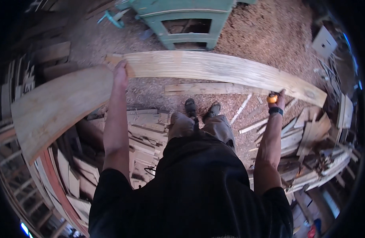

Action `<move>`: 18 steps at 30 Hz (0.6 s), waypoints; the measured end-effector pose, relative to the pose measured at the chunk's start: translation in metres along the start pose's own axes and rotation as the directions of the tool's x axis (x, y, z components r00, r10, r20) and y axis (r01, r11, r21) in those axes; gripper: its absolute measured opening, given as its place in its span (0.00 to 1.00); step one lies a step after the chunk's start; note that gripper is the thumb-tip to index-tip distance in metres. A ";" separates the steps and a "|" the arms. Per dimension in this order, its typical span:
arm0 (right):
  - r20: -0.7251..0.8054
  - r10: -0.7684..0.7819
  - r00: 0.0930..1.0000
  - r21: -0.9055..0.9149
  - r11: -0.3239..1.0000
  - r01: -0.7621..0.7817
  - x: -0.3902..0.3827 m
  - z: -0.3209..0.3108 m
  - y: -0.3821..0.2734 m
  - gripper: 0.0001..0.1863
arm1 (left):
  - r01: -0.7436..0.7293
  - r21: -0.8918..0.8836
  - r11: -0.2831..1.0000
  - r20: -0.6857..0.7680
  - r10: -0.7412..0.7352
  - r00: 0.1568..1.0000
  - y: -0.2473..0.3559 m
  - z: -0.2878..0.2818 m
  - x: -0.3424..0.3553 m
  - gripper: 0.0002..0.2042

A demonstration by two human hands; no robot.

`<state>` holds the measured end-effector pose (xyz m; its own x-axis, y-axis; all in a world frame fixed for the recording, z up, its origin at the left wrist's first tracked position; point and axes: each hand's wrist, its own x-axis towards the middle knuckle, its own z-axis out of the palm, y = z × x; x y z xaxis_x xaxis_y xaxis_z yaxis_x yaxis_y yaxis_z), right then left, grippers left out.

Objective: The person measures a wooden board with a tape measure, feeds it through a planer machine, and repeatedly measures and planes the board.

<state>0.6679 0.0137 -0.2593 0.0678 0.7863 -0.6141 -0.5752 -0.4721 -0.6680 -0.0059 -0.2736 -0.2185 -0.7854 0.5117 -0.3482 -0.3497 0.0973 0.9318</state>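
Observation:
A long, pale wooden plank [206, 63] stretches across in front of me, held in both hands above the floor. Its left end is in the grip of my left hand [120, 74], whose fingers close over the edge. Toward the right end, my right hand [281, 100] is closed at the plank's near edge. A small round orange and black thing [272, 98], looking like a tape measure, sits at that hand; how it is held is unclear. Just beyond my left hand lies a wide wooden board [63, 105].
A green machine stand [186, 29] is ahead, with wood shavings [265, 29] around it. A narrower board [206, 89] lies on the floor beneath the plank. Stacked offcuts [144, 137] are by my left leg, and a scrap pile [305, 139] lies to the right.

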 end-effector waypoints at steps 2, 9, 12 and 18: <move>-0.022 -0.034 0.999 0.004 0.999 0.034 0.006 -0.006 0.000 0.19 | 0.010 0.101 0.995 -0.036 -0.006 0.999 0.004 0.007 -0.013 0.16; -0.088 -0.001 0.996 -0.086 0.996 -0.006 0.019 -0.023 -0.013 0.19 | 0.014 0.164 0.986 0.019 -0.018 1.000 0.027 0.027 -0.057 0.11; -0.089 0.009 0.996 -0.126 0.992 -0.020 0.021 -0.023 -0.018 0.20 | 0.067 0.153 0.986 0.035 -0.073 0.997 0.035 0.029 -0.073 0.09; -0.128 -0.030 0.991 -0.161 0.987 0.010 0.034 -0.036 -0.036 0.18 | 0.053 0.118 0.992 0.001 -0.053 0.999 0.039 0.045 -0.098 0.10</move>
<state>0.7206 0.0430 -0.2717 0.1887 0.7431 -0.6420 -0.4357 -0.5226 -0.7329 0.0808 -0.2813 -0.1433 -0.7650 0.5068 -0.3974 -0.3283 0.2240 0.9176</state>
